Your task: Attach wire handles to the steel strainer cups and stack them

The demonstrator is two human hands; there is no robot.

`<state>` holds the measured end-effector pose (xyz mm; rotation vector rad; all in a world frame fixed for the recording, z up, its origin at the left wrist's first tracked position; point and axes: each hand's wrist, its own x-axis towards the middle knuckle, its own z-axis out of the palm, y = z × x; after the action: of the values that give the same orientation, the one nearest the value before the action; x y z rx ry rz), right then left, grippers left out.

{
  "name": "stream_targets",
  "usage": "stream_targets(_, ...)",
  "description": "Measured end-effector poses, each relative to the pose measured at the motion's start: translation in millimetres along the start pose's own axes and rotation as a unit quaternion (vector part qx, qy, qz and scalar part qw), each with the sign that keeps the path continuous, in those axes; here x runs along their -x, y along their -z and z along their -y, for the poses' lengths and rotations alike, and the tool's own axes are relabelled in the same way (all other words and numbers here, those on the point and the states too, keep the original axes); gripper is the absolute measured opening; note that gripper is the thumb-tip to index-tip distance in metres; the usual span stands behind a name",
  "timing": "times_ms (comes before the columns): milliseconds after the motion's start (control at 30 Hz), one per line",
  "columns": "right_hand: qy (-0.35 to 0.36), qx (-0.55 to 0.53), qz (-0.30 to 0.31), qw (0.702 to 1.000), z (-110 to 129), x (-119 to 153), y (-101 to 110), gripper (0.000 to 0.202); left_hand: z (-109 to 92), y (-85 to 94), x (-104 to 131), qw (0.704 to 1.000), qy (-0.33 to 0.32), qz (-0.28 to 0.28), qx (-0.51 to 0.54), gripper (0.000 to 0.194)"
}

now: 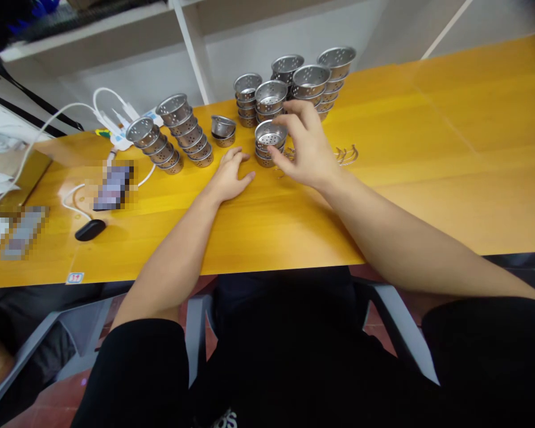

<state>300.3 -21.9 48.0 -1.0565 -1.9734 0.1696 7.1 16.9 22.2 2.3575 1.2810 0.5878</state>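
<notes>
My left hand (232, 175) rests on the yellow table, palm down, with its fingers spread and nothing in them. Just beyond its fingertips is a short, crooked stack of perforated metal cups (223, 126). My right hand (310, 145) is raised over another short stack of perforated cups (270, 138). Its thumb and fingers are apart and curved in front of that stack's right side; whether they touch the rim cannot be told. Thin copper-coloured wire hooks (348, 156) lie behind the right wrist, partly hidden by it.
Taller cup stacks stand behind, among them a right one (336, 62); two leaning stacks (173, 110) (143, 134) stand left. A phone (115, 187), white cables, a power strip (121, 138) and a black oval device (90, 230) lie left. A white shelf wall (236, 53) borders the back.
</notes>
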Motion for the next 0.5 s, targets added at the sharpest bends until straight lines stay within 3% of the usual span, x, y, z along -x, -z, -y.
stream_targets(67,0.032,0.013,-0.001,0.999,20,-10,3,0.060,-5,2.8,2,1.000,-0.006,0.001,-0.011,0.062)
stream_targets(167,0.046,0.036,0.064,0.996,50,-36,1,0.049,-5,3.3,0,0.999,-0.038,0.005,0.003,0.056)
stream_targets(300,-0.040,0.055,0.148,0.987,78,-88,-23,0.031,4,0.9,-3,0.998,-0.050,-0.023,0.043,0.067)
stream_targets(400,-0.103,0.039,0.166,0.980,85,-122,-55,0.053,10,0.5,-3,0.999,-0.024,-0.037,0.030,0.071)
stream_targets(500,-0.175,0.075,0.191,0.963,85,-139,-81,0.067,14,0.7,-2,0.999,-0.006,-0.024,0.028,0.065)
